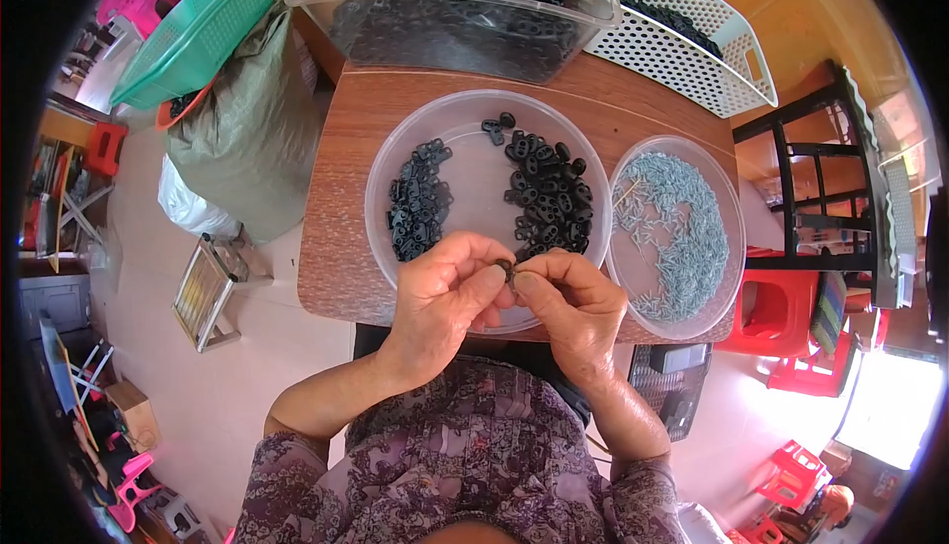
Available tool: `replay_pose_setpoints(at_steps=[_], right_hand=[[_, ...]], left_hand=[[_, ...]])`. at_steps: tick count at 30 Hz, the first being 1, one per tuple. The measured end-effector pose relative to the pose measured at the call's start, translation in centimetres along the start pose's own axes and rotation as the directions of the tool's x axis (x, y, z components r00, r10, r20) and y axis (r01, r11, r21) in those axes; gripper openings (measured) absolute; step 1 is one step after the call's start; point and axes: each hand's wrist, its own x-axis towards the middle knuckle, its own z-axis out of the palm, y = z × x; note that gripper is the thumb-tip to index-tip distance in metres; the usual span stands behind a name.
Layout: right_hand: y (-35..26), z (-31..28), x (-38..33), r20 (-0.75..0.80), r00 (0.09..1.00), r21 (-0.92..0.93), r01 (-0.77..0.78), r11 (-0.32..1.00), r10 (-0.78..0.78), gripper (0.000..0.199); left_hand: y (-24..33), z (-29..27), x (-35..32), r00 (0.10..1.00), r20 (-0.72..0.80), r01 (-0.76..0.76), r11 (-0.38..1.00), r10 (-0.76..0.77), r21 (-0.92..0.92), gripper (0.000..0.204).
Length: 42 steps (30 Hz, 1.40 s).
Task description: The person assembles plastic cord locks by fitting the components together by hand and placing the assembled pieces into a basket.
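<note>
Over the near edge of a round translucent tub point(473, 164), my left hand point(447, 297) pinches a small dark part point(506, 268) between thumb and forefinger. My right hand point(575, 309) meets it there, its thumb and forefinger pressed together at the part's right side. Whatever sits between those right fingertips is too small and covered to make out. Inside the tub, one pile of black two-holed plastic pieces point(420, 208) lies left and another pile of black pieces point(552, 198) lies right. A few loose black pieces point(497, 127) rest near the far rim.
Right of the tub, a smaller round tray point(638, 257) holds many thin bluish-grey screw-like pieces point(697, 218). Behind stand a clear bin point(455, 35) and a white perforated basket point(692, 60), both with black pieces. A full sack point(247, 134) stands left of the wooden table point(336, 198).
</note>
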Motion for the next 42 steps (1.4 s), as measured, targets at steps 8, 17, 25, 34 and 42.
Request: replay_pose_setpoints(at_steps=[8,17,25,34,42], right_hand=[[0.0,0.4,0.1,-0.027,1.0,-0.015,0.007,1.0,-0.007,0.006],[-0.3,-0.2,0.3,0.01,0.999,0.068,-0.039,0.997,0.038,0.007],[-0.3,-0.8,0.9,0.098,0.977,0.336,-0.211,0.918,0.189,0.01],[-0.3,-0.8,1.1,0.1,0.968,0.385,-0.249,0.889,0.228,0.009],[-0.1,-0.6,1.2,0.094,0.975,0.361,-0.222,0.906,0.202,0.008]], left_hand=[[0.0,0.0,0.0,1.0,-0.007,-0.001,1.0,0.001,-0.006,0.014],[0.2,0.2,-0.1,1.0,-0.007,0.004,1.0,-0.004,-0.019,0.015],[0.7,0.4,0.0,1.0,0.009,0.008,0.998,-0.007,-0.059,0.017],[0.9,0.3,0.1,1.0,0.011,0.008,0.998,-0.007,-0.067,0.017],[0.8,0.4,0.1,1.0,-0.005,-0.014,0.999,0.014,-0.033,0.017]])
